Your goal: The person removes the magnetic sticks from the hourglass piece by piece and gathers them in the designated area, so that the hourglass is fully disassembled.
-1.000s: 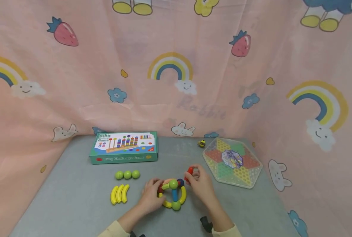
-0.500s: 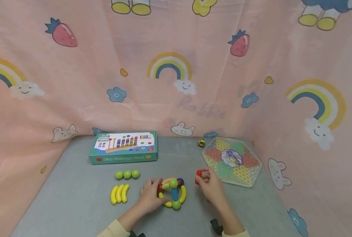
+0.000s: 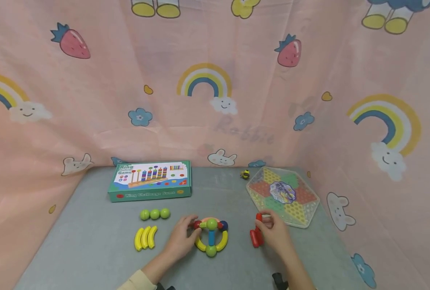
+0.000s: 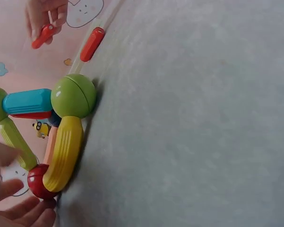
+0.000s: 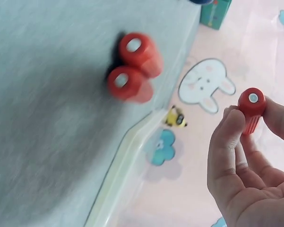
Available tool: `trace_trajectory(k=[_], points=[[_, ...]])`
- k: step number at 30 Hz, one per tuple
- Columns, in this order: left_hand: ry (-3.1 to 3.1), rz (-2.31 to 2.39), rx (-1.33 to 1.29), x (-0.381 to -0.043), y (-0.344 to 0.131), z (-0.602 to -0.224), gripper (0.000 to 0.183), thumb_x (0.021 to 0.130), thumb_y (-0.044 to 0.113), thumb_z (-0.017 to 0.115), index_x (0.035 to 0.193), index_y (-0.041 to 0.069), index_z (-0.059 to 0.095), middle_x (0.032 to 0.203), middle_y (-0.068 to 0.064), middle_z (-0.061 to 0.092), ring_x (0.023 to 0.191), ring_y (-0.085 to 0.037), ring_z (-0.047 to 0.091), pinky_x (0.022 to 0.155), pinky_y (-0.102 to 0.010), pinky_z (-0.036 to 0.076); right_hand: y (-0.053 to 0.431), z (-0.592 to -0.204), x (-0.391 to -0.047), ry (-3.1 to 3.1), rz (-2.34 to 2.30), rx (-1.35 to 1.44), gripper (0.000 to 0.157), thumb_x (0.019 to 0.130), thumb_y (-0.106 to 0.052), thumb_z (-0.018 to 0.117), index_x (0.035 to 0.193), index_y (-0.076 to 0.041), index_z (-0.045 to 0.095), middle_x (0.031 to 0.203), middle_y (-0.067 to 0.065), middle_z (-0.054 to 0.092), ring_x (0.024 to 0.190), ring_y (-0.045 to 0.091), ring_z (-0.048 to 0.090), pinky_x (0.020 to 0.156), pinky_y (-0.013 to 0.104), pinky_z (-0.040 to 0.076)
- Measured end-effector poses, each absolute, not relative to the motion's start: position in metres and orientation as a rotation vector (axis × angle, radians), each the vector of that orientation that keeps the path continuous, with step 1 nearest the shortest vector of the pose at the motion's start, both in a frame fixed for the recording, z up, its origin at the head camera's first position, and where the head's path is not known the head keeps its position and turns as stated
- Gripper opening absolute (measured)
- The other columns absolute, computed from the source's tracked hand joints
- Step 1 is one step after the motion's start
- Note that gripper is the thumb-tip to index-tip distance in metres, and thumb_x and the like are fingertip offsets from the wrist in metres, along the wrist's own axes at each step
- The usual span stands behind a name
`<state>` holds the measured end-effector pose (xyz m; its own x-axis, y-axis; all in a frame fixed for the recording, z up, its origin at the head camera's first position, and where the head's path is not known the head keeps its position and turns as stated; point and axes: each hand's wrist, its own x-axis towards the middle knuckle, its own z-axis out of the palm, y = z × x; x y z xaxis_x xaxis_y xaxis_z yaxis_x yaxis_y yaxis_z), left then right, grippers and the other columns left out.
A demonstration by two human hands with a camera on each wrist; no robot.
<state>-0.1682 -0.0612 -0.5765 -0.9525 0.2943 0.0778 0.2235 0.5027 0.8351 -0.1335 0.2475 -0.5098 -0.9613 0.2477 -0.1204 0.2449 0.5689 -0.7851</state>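
Observation:
In the head view, a magnetic ball-and-rod frame (image 3: 211,237) stands at mid-table, with green, red and dark blue balls, curved yellow pieces and an upright blue rod (image 4: 28,101). My left hand (image 3: 180,239) is at its left side, fingers loosely spread, fingertips right at the red ball (image 4: 38,182). To the right, my right hand (image 3: 277,233) pinches a short red rod (image 5: 252,106) between thumb and fingers, its round metal end showing. Two more red rods (image 5: 137,66) lie side by side on the table just below the held one.
Several curved yellow pieces (image 3: 145,237) and a row of green balls (image 3: 155,214) lie on the left. Behind them is a green game box (image 3: 149,181). A hexagonal Chinese checkers board (image 3: 284,197) sits at back right, near a small bee figure (image 3: 245,174). Patterned pink cloth (image 3: 186,133) rises behind the table.
My right hand has carried the red rod rightward from beside the frame to above the two lying rods, which now show. My left hand's grip on the frame has loosened, and the frame has turned slightly.

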Motion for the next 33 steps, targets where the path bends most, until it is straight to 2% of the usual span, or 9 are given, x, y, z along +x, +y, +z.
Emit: trace_trajectory(k=[2, 4, 7, 9, 13, 20, 26, 30, 33], points=[[2.645, 1.466, 0.460, -0.167, -0.061, -0.576, 0.045, 0.098, 0.041, 0.064, 0.131, 0.010, 0.062, 0.125, -0.006, 0.062, 0.117, -0.024, 0.061, 0.099, -0.045, 0.053, 0.254, -0.512, -0.133, -2.798, 1.369, -0.435, 0.040, 0.095, -0.023, 0.071, 0.129, -0.005, 0.061, 0.108, 0.015, 0.070, 0.091, 0.023, 0.070, 0.069, 0.035, 0.058], [2.651, 1.427, 0.468, -0.166, -0.059, -0.574, 0.055, 0.094, 0.054, 0.064, 0.129, 0.012, 0.063, 0.127, -0.006, 0.062, 0.120, -0.026, 0.060, 0.101, -0.048, 0.051, 0.260, -0.515, -0.132, -2.818, 1.351, -0.429, 0.039, 0.094, -0.021, 0.071, 0.128, -0.003, 0.061, 0.107, 0.016, 0.070, 0.090, 0.024, 0.071, 0.068, 0.036, 0.058], [2.675, 1.281, 0.463, -0.163, -0.052, -0.574, 0.075, 0.083, 0.066, 0.071, 0.136, 0.014, 0.058, 0.135, -0.007, 0.054, 0.124, -0.029, 0.052, 0.104, -0.054, 0.045, 0.268, -0.521, -0.131, -2.851, 1.320, -0.437, 0.038, 0.094, -0.020, 0.072, 0.125, -0.002, 0.062, 0.107, 0.017, 0.070, 0.090, 0.025, 0.071, 0.069, 0.038, 0.058], [2.687, 1.185, 0.461, -0.161, -0.046, -0.573, 0.088, 0.075, 0.068, 0.077, 0.141, 0.016, 0.053, 0.138, -0.009, 0.045, 0.126, -0.031, 0.044, 0.104, -0.057, 0.041, 0.274, -0.524, -0.130, -2.873, 1.299, -0.440, 0.036, 0.093, -0.018, 0.072, 0.123, -0.002, 0.063, 0.107, 0.017, 0.070, 0.091, 0.027, 0.071, 0.070, 0.039, 0.058], [2.675, 1.128, 0.424, -0.158, -0.039, -0.573, 0.100, 0.066, 0.062, 0.087, 0.146, 0.017, 0.046, 0.137, -0.011, 0.037, 0.125, -0.032, 0.037, 0.102, -0.059, 0.036, 0.281, -0.528, -0.127, -2.923, 1.270, -0.444, 0.034, 0.091, -0.016, 0.074, 0.121, -0.001, 0.065, 0.103, 0.016, 0.069, 0.091, 0.028, 0.069, 0.069, 0.040, 0.057], [2.607, 1.235, 0.428, -0.157, -0.043, -0.568, 0.095, 0.072, 0.045, 0.089, 0.150, 0.015, 0.043, 0.149, -0.016, 0.036, 0.138, -0.040, 0.034, 0.109, -0.067, 0.031, 0.282, -0.539, -0.130, -3.018, 1.216, -0.481, 0.034, 0.091, -0.019, 0.075, 0.119, -0.002, 0.066, 0.092, 0.008, 0.067, 0.080, 0.019, 0.062, 0.063, 0.034, 0.051], [2.583, 1.227, 0.442, -0.157, -0.045, -0.568, 0.093, 0.075, 0.047, 0.087, 0.151, 0.016, 0.043, 0.152, -0.015, 0.035, 0.141, -0.041, 0.032, 0.111, -0.068, 0.028, 0.281, -0.548, -0.131, -3.089, 1.222, -0.452, 0.030, 0.091, -0.015, 0.074, 0.116, -0.001, 0.067, 0.084, 0.003, 0.066, 0.073, 0.015, 0.059, 0.061, 0.031, 0.048], [2.585, 1.223, 0.433, -0.157, -0.045, -0.569, 0.093, 0.075, 0.047, 0.086, 0.151, 0.017, 0.042, 0.153, -0.015, 0.034, 0.141, -0.041, 0.031, 0.112, -0.068, 0.027, 0.281, -0.551, -0.132, -3.070, 1.229, -0.450, 0.027, 0.092, -0.013, 0.072, 0.115, 0.000, 0.067, 0.085, 0.004, 0.069, 0.075, 0.016, 0.062, 0.063, 0.032, 0.049], [2.585, 1.227, 0.430, -0.157, -0.045, -0.568, 0.092, 0.075, 0.047, 0.086, 0.151, 0.017, 0.043, 0.153, -0.015, 0.034, 0.141, -0.041, 0.032, 0.112, -0.068, 0.028, 0.282, -0.550, -0.133, -3.061, 1.181, -0.429, 0.025, 0.093, -0.015, 0.069, 0.114, 0.000, 0.068, 0.090, 0.006, 0.070, 0.081, 0.019, 0.065, 0.067, 0.037, 0.052]])
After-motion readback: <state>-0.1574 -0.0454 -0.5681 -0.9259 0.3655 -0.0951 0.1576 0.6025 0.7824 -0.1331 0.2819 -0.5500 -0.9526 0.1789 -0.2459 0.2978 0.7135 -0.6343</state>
